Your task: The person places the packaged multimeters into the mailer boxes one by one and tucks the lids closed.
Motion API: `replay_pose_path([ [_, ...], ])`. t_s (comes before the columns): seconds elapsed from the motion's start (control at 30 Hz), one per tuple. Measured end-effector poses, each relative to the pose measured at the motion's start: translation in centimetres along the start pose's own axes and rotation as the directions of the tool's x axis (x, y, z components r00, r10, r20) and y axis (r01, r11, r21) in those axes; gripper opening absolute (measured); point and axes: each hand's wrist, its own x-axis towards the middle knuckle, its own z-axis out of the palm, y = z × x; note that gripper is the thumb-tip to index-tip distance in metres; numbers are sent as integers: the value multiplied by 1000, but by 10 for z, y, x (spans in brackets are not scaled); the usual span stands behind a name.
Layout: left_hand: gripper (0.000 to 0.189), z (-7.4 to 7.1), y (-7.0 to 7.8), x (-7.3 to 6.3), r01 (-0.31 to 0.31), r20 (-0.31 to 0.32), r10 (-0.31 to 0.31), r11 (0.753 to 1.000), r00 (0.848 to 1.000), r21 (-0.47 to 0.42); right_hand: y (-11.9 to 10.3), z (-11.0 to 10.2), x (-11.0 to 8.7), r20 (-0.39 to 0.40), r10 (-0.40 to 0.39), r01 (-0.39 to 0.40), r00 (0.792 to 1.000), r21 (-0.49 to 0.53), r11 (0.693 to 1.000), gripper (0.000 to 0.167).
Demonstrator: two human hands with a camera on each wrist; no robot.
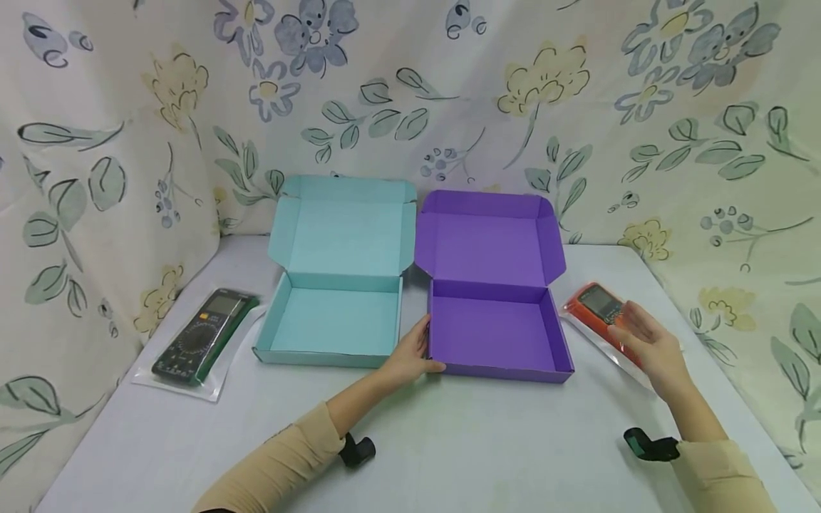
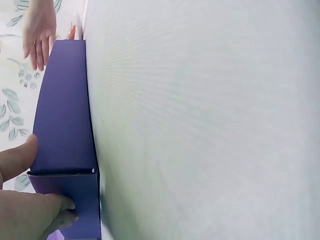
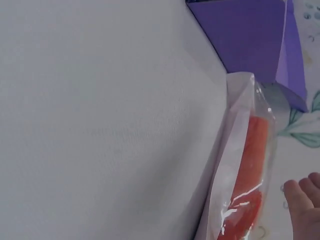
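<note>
An open purple cardboard box, its lid raised at the back, stands at the middle right of the table. My left hand holds its front left corner, thumb at the front and fingers along the left side wall. In the left wrist view the thumb lies at the rim. My right hand is over an orange handheld device with a dark screen, sealed in a clear plastic bag. In the right wrist view straight fingertips show beside the bagged orange device.
An open light-blue cardboard box stands close left of the purple one. Farther left lies a black and green multimeter in a clear bag on the white table. Floral cloth hangs behind and at both sides.
</note>
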Motion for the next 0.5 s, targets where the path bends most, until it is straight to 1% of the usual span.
replay_pose_path([
  [0.07,92,0,1,0,-2,-2,2,1000,1000,-7,1,-2,5,-20,20,-20,1000,-12,1000,81],
  [0.13,92,0,2,0,14,-7,-14,1000,1000,-14,2,-4,9,-35,21,-23,999,-49,999,86],
  [0.23,93,1,1,2,49,-16,-49,998,999,-40,5,-7,17,-36,4,-9,999,-161,987,96],
  [0.3,94,1,2,3,60,-24,-60,998,998,-36,9,-8,21,-36,-22,12,999,-261,965,101],
  [0.4,94,1,1,4,68,-28,-69,997,997,-33,17,-11,28,-36,-39,23,999,-388,922,107],
  [0.47,95,1,1,3,70,-31,-71,997,997,-32,22,-11,32,-35,-35,16,999,-431,902,110],
  [0.5,95,1,1,3,73,-31,-74,997,997,-34,25,-12,34,-31,-27,11,999,-439,899,111],
])
